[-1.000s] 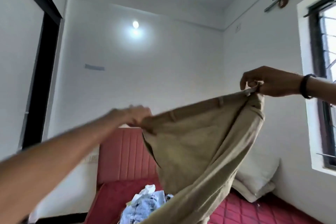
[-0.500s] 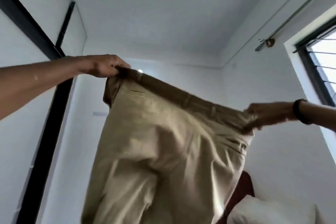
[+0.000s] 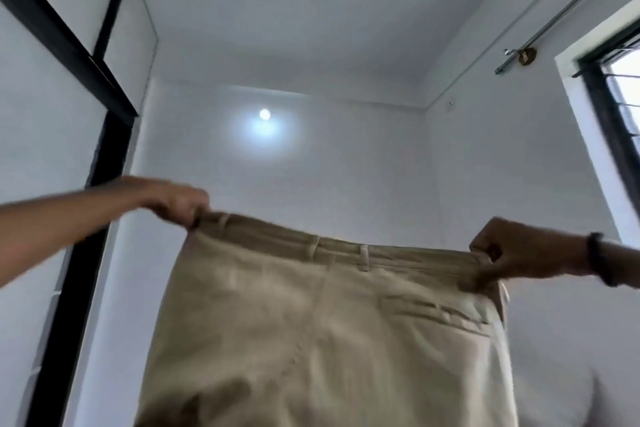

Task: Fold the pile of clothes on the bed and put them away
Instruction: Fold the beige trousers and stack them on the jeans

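Observation:
A pair of beige trousers [image 3: 322, 329] hangs in the air in front of me, waistband up and stretched nearly level, back pocket showing on the right. My left hand [image 3: 176, 199] grips the left end of the waistband. My right hand [image 3: 512, 250], with a dark band on the wrist, pinches the right end. The trouser legs drop out of the frame at the bottom. The bed and the pile of clothes are hidden behind the trousers or below the view.
A white wardrobe with black framing [image 3: 86, 184] stands on the left. A window [image 3: 620, 135] with a curtain rail [image 3: 554, 21] above it is on the right. A lit lamp [image 3: 265, 114] glows on the far wall.
My left hand has come down and my right hand has risen slightly, so the waistband went from steeply slanted to almost level and pulled taut. The view has tilted a little lower.

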Tool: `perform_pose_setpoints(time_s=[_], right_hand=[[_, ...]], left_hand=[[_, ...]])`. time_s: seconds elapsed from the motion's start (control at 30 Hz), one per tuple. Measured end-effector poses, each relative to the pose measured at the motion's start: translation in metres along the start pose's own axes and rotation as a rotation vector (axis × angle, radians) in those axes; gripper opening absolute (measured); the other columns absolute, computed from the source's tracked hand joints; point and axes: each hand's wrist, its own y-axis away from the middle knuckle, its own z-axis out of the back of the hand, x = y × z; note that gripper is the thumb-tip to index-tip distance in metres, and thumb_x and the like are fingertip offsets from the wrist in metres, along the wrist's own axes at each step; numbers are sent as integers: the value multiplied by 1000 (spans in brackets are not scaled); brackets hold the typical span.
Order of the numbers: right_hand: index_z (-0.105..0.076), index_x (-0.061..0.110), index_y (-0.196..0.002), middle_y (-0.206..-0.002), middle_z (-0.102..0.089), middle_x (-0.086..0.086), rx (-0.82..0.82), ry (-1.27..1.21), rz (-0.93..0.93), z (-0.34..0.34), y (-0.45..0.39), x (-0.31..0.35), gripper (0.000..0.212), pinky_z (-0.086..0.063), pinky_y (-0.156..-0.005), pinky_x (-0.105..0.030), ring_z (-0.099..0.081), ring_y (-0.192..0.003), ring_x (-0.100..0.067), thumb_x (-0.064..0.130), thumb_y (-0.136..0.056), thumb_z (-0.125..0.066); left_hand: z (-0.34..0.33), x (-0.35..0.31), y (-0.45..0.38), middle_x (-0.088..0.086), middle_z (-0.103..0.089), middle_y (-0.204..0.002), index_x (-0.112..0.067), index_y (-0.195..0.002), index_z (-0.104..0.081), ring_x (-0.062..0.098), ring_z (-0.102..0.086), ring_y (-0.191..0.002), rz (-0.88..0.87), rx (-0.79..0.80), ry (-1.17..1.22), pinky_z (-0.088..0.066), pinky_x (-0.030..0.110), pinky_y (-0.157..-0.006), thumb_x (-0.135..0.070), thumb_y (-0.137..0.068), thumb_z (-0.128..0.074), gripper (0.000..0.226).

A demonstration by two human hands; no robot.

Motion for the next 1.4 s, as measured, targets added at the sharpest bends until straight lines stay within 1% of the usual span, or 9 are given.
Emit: perform_pose_setpoints(time_s=[0.2, 0.37, 0.57, 0.7, 0.87, 0.97, 1.1, 1.3, 1.4], right_hand=[[-46, 20, -62, -71, -62, -1, -684, 514, -108, -39, -48, -15, 60, -40, -59, -35, -62, -73, -33, 69, -78, -75], [-44, 20, -64, -61, -48, 12, -973, 502, 30, -82, 17, -12, 54, -44, -53, -34, -58, -60, -31, 63, -82, -71], [-59, 40, -74, -69, -53, 20, -431, 204, 1, -306, 176, -75, 29, -49, -62, -34, -56, -64, -6, 56, -98, -62], [-56, 23, -56, -55, -44, 12, -14, 100, -258, -453, 284, -78, 55, -34, -53, -21, -54, -53, -4, 72, -83, -55], [-63, 26, -83, -84, -58, 5, 523, 339, -440, -547, 337, -92, 37, -54, -70, -39, -65, -92, -25, 52, -65, -84], [-64, 12, -113, -97, -54, -9, 281, 378, -242, -576, 337, -81, 62, -50, -63, -46, -51, -86, -36, 7, -53, -77], [-63, 20, -125, -116, -59, -3, 195, 258, 79, -594, 317, -52, 51, -49, -78, -40, -58, -97, -29, 16, -75, -50], [-65, 29, -105, -82, -70, 1, -422, -557, -663, -586, 282, -53, 11, -48, -63, -30, -64, -70, -16, 19, -102, -62], [-63, 35, -100, -69, -61, 3, -306, -527, -626, -590, 290, -57, 8, -47, -57, -36, -56, -59, -19, 43, -101, -62]], left_hand=[[58, -190, 114, -2, -55, -114, -34, -111, -69, 21, -67, -99, 360, -92, -160, -36, 40, -93, -25, -95, -50, 26], [28, -225, 153, 13, -70, -111, -31, -119, -65, 41, -68, -101, 571, -326, 401, -52, 47, -93, -36, -95, -47, 30], [-120, -357, 345, -1, -79, -95, -20, -93, -79, 21, -74, -93, 806, -97, 1562, -56, 39, -88, -81, -81, -61, 64], [-217, -485, 511, -7, -66, -65, -30, -91, -62, 11, -59, -58, 913, 144, 1183, -46, 33, -58, -40, -74, -81, 27], [-257, -539, 591, 5, -56, -117, -22, -127, -30, 37, -67, -100, 748, 639, 919, -55, 42, -75, -11, -84, -73, 62], [-264, -540, 583, 7, -52, -129, -24, -128, -33, 33, -60, -109, 682, 537, 790, -55, 43, -76, 6, -71, -74, 77], [-273, -547, 575, -1, -51, -133, -25, -136, -55, 25, -53, -122, 407, 462, 815, -51, 40, -103, 20, -57, -69, 93], [-260, -549, 565, 7, -43, -148, -27, -120, -76, 28, -41, -138, 282, 293, 814, -41, 48, -116, 4, -57, -85, 71], [-261, -556, 568, -1, -53, -137, -28, -122, -74, 22, -48, -129, 172, 299, 857, -45, 43, -109, -5, -57, -91, 70]])
